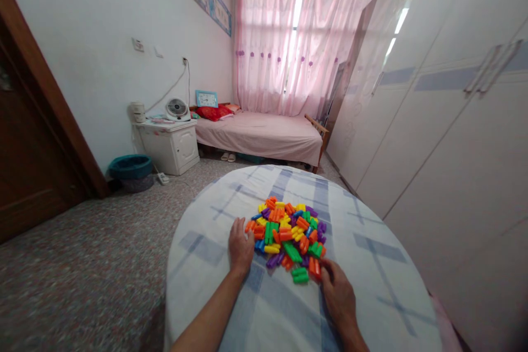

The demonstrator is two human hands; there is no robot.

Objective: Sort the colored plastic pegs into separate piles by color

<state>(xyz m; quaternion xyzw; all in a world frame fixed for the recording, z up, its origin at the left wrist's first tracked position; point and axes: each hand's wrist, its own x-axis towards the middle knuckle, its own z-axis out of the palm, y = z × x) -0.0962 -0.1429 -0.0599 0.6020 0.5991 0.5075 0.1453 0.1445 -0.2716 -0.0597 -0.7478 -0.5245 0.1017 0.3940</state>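
Note:
A loose pile of small plastic building blocks point(284, 234) in orange, green, yellow, purple and blue lies on the round table. My left hand point(241, 247) rests at the pile's left edge, fingers stretched forward and thumb apart, close to orange and blue blocks. At the lower right of the pile is my right hand point(339, 292), fingers slightly bent and apart. Its fingertips are at the side of an orange-red block point(314, 268); I see no block lifted in it. A green block point(300, 275) lies at the near edge of the pile.
A white and blue checked cloth point(206, 280) covers the table point(396, 286). Beyond it stand a bed point(259, 135), a white cabinet point(169, 146) with a fan point(177, 109), and a teal-rimmed bin point(131, 170). A tall white wardrobe point(433, 137) runs along the right.

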